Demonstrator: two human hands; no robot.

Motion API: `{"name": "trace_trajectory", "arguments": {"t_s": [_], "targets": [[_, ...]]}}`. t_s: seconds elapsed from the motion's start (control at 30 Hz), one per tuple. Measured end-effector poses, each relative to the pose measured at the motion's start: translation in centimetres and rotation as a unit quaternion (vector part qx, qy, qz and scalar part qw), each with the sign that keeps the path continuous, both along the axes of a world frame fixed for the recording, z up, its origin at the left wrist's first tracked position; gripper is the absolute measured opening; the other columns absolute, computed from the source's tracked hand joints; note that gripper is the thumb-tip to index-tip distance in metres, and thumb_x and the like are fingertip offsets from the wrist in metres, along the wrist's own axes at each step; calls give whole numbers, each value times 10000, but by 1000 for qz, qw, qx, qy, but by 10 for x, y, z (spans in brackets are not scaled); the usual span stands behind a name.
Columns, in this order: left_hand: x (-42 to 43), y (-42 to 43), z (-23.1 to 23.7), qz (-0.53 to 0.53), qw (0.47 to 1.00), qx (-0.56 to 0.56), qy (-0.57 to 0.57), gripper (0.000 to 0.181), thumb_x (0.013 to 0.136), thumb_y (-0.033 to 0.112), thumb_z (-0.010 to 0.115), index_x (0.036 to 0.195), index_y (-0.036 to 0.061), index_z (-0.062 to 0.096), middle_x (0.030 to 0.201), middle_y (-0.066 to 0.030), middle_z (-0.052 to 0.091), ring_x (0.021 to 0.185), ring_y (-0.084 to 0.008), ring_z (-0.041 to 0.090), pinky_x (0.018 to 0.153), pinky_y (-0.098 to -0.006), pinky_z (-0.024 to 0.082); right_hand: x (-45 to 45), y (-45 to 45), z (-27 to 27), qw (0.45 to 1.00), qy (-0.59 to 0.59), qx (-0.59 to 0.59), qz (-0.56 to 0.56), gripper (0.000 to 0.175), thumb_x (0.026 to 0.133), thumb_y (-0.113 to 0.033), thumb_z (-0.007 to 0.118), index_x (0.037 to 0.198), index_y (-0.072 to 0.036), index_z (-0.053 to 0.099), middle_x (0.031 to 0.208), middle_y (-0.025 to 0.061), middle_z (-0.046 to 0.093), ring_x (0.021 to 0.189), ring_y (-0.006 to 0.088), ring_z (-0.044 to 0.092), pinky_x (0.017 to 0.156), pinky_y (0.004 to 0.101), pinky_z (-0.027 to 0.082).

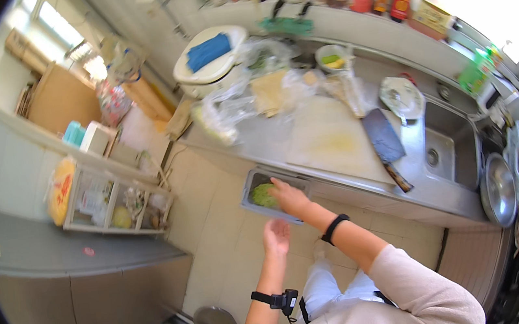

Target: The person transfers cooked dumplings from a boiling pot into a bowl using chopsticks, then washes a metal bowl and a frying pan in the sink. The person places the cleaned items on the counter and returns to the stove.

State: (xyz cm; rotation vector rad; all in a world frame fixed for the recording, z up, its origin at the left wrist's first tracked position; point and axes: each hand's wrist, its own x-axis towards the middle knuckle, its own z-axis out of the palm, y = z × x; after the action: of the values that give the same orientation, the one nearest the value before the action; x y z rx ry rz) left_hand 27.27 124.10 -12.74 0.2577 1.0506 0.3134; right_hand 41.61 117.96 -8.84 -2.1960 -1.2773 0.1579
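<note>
My right hand (290,198) reaches over a grey plastic bin (246,198) at the counter's front edge. Its fingers point down and to the left, with nothing seen in them. Inside the bin lie light green vegetable scraps (263,195), partly covered by this hand. Just outside the bin's near side, my left hand (277,236) is half cupped with the palm showing, and appears to hold nothing. Beyond the bin, a white cutting board (320,139) with a yellowish stain lies on the steel counter (257,145). A cleaver (382,136) rests on the board's right side, its handle towards me.
Plastic bags (228,112) and a bowl with green and yellow pieces (332,58) occupy the counter's back. A sink (439,148) and metal bowl (498,189) are at the right. Knives in a green holder (288,25) hang at the wall. A storage rack (114,200) stands left.
</note>
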Motion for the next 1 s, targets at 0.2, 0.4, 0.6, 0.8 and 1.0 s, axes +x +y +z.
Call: {"name": "trace_trajectory", "arguments": {"t_s": [0.2,0.4,0.6,0.8,1.0], "targets": [[18,-50,33,-72,997,28,8,423,859,251,583,1215,75,436,1212,-87,469,1089,-237,507,945,-434,451,-2,-89,2,991,-62,64,-101,317,721,-73,607,1035,-60,574,1007,152,564,1027,326,528,780,392,497],[46,-206,53,-270,962,17,-45,309,861,231,581,1109,74,484,1140,-114,534,1052,-254,554,906,-429,490,-56,-288,61,952,79,102,-276,264,771,-55,597,1034,-59,623,915,147,560,848,313,585,704,411,476],[7,-436,70,-551,830,-50,-69,249,891,174,563,1112,70,521,1173,-94,550,1105,-242,555,907,-413,490,-214,-543,14,826,85,30,-557,483,825,-149,597,1272,-3,488,1225,203,550,1103,377,546,928,436,454],[-94,-641,64,-743,660,-90,-61,269,917,164,572,1166,86,506,1122,-71,581,1073,-219,576,886,-391,498,-417,-733,25,708,244,2,-663,530,869,-299,585,1283,12,470,1215,242,560,1126,380,537,941,453,445],[-187,-784,99,-857,500,-89,-87,306,919,176,582,1193,68,499,1150,-93,572,1046,-215,584,861,-373,503,-588,-868,9,443,179,277,-834,581,919,-390,566,1349,-32,410,1205,129,588,988,228,613,804,354,505]]}}
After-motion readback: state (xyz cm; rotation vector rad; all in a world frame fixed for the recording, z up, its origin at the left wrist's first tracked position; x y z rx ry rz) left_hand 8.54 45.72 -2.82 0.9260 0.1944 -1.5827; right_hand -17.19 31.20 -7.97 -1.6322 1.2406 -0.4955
